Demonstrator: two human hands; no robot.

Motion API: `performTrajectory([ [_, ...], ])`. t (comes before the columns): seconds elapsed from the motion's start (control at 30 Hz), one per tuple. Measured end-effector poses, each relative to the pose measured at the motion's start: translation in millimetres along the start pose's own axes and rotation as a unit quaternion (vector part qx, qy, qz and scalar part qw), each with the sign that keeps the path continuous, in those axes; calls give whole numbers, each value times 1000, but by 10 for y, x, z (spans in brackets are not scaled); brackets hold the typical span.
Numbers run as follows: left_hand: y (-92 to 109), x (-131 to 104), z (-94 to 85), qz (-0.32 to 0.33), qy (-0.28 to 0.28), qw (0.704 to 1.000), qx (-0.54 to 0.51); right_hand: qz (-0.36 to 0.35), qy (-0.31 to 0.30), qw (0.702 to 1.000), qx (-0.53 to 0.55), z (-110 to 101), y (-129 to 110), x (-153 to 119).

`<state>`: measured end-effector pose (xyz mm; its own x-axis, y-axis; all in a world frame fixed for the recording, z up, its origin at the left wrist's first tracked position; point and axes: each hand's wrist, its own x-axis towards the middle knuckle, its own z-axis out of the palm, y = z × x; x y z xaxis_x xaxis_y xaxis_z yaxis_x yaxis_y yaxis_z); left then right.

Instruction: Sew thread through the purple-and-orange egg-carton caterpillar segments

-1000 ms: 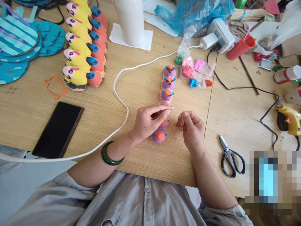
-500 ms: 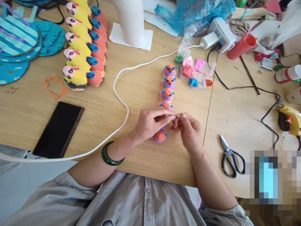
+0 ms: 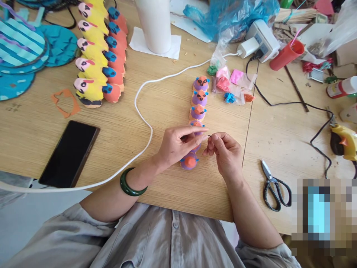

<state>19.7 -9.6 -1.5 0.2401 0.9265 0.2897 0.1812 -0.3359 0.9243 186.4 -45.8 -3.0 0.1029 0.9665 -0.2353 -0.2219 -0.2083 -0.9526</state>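
Observation:
A row of purple and orange clay figures with small blue ears (image 3: 200, 98) runs up the table's middle; the upper ones bear black marks. My left hand (image 3: 178, 146) hovers over the row's lower part, hiding some of it, its fingers apart and nothing seen between them. Just right of the row, my right hand (image 3: 225, 152) pinches a tiny dark strand (image 3: 209, 136) between thumb and forefinger. The strand's free end points toward my left fingertips.
Black scissors (image 3: 272, 186) lie at the right, a phone (image 3: 69, 153) at the left. A white cable (image 3: 145, 115) curves across the table. Bags of coloured clay (image 3: 223, 83) sit beyond the row. Yellow and red rows (image 3: 92, 48) stand at the upper left.
My hands have drawn slightly apart. The left fingers have opened, and the dark strand now shows at my right fingertips.

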Motion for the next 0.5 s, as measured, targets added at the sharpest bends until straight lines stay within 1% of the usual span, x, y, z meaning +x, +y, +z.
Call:
performTrajectory([
  [0.1,-31,-2,9,31,-16,999,5,6,-11,1000,-6,-3,9,-4],
  [0.2,-48,-2,19,56,-8,998,13,17,-25,999,12,3,3,-8],
  [0.3,-44,-1,19,64,-2,998,16,22,-30,999,23,8,-9,-7],
  [0.4,-28,-1,13,57,-7,998,9,22,-20,999,27,10,-17,-2],
  [0.5,-16,1,7,19,2,1000,4,25,-9,999,37,7,-18,6],
])
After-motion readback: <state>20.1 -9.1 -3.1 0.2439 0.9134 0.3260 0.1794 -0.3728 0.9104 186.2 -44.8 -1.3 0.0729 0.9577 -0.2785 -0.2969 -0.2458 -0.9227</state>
